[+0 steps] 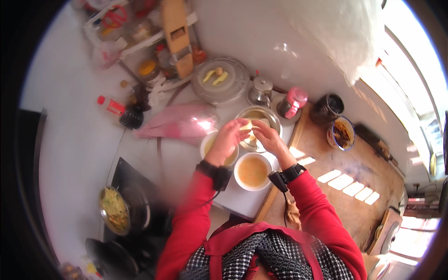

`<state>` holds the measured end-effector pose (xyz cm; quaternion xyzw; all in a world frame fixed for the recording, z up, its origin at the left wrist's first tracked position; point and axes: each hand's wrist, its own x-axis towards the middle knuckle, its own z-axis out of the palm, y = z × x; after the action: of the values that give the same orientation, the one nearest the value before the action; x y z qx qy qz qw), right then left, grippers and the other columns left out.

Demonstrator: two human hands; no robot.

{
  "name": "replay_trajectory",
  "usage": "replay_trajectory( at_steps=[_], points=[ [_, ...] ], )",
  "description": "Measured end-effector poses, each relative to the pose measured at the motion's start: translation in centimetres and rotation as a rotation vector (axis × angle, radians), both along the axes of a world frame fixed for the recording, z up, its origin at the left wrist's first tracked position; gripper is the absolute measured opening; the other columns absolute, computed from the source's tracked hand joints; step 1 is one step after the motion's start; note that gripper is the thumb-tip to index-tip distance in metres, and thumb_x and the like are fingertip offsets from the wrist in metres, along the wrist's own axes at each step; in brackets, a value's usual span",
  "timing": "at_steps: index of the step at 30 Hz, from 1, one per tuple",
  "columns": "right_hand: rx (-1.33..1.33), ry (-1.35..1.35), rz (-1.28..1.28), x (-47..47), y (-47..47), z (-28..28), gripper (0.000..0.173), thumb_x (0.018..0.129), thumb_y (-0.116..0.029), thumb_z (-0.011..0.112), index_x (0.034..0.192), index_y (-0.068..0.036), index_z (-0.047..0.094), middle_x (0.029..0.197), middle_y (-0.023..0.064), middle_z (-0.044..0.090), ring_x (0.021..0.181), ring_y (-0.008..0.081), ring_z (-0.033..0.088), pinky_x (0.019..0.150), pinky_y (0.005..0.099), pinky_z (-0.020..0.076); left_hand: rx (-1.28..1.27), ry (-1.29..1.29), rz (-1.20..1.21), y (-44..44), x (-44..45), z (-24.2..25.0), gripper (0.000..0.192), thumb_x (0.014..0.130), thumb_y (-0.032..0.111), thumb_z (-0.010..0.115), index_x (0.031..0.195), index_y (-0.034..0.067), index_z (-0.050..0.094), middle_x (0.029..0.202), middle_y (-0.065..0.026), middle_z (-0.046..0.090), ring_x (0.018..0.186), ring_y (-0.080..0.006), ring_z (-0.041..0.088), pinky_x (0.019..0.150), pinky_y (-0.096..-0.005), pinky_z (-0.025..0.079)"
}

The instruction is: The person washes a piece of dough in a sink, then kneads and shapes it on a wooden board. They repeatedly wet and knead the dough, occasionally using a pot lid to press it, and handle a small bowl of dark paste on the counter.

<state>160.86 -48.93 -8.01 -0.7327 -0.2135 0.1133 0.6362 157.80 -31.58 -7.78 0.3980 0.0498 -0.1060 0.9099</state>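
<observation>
My left hand (pixel 225 141) and my right hand (pixel 271 139) meet over a round metal basin (pixel 279 127). Between their fingertips is a pale yellow piece of food (pixel 247 126), which the fingers partly cover. More pale pieces lie in the basin, too blurred to name exactly. Below my left forearm's wrist strap and palm, a white bowl (pixel 203 148) of pale yellowish liquid is partly hidden. Nearer to me stands a second white bowl (pixel 236 178), full of orange-brown soup (pixel 252 171). Dark straps with small devices sit on both wrists.
A pink plastic bag (pixel 178 122) lies left of the basin. Behind are a lidded steamer (pixel 220 96), a metal pot (pixel 261 89) and a pink-lidded jar (pixel 294 101). Right is a wooden board (pixel 308 178) with an enamel bowl (pixel 340 134). A pan of food (pixel 114 210) stands on the stove at left.
</observation>
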Motion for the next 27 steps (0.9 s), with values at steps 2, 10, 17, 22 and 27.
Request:
replay_trajectory(
  at_steps=[2,10,17,22,27],
  points=[
    [-0.144,0.085,-0.026,-3.4,-4.8,0.4,0.034,0.087,-0.012,0.05,0.119,0.0,0.047,0.101,0.0154,0.06,0.096,0.0197,0.057,0.081,0.0293,0.0451,-0.031,0.047,-0.146,-3.4,-4.0,-0.1,0.03,0.092,0.019,0.042,0.115,0.0,0.044,0.112,-0.0108,0.051,0.095,-0.0233,0.056,0.082,-0.034,0.046],
    [-0.944,-0.243,0.018,-22.7,-18.7,-2.2,0.053,0.074,-0.025,0.062,0.122,-0.011,0.044,0.134,0.0146,0.033,0.124,0.035,0.03,0.097,0.0487,0.029,0.066,0.236,-0.68,-13.8,-13.9,-4.3,0.027,0.091,0.018,0.045,0.113,0.002,0.046,0.11,-0.0091,0.052,0.088,-0.0171,0.056,0.077,-0.0291,0.048],
    [-0.955,-0.453,-0.046,-24.5,-23.8,-7.9,0.057,0.07,-0.024,0.063,0.124,-0.017,0.044,0.132,0.016,0.033,0.124,0.0344,0.029,0.098,0.0519,0.0233,0.257,0.318,-0.683,-16.4,-16.6,-5.7,0.024,0.093,0.017,0.041,0.111,0.002,0.046,0.105,-0.0083,0.053,0.082,-0.0138,0.054,0.073,-0.0262,0.048],
    [-1.034,-0.204,-0.5,-16.8,-29.8,-8.8,0.047,0.078,-0.022,0.055,0.123,-0.015,0.044,0.133,0.0169,0.033,0.124,0.035,0.029,0.096,0.0487,0.0281,0.275,0.287,-0.597,-17.0,-18.0,-5.1,0.023,0.091,0.018,0.045,0.108,0.003,0.048,0.104,-0.0096,0.054,0.084,-0.0174,0.057,0.074,-0.029,0.048],
    [-0.903,-0.388,-0.642,-9.8,-23.8,-11.3,0.04,0.081,-0.02,0.049,0.12,-0.011,0.046,0.13,0.0192,0.035,0.123,0.0409,0.026,0.097,0.0548,0.0242,0.33,0.287,-0.44,-16.1,-20.5,-4.8,0.023,0.091,0.018,0.046,0.108,0.002,0.047,0.104,-0.0101,0.054,0.084,-0.0188,0.057,0.074,-0.03,0.049]
  ],
)
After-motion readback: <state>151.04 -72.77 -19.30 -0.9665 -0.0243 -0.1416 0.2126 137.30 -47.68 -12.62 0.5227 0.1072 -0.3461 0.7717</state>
